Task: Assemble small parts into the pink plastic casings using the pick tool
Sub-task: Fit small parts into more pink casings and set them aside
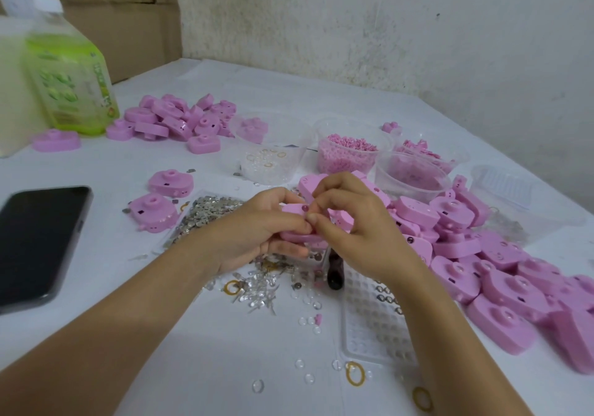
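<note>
My left hand grips a pink plastic casing from the left and below, holding it just above the table. My right hand is closed on the same casing from the right, its fingertips pinched at the casing's top edge beside a small dark dot. Under my right palm a dark handle of the pick tool hangs down; the fingers hide its tip. Loose clear lenses and small metal parts lie on the table below my hands.
A large pile of pink casings fills the right; another pile sits at the back left. Clear cups hold small parts. A clear blister tray, a black phone and a green bottle are nearby.
</note>
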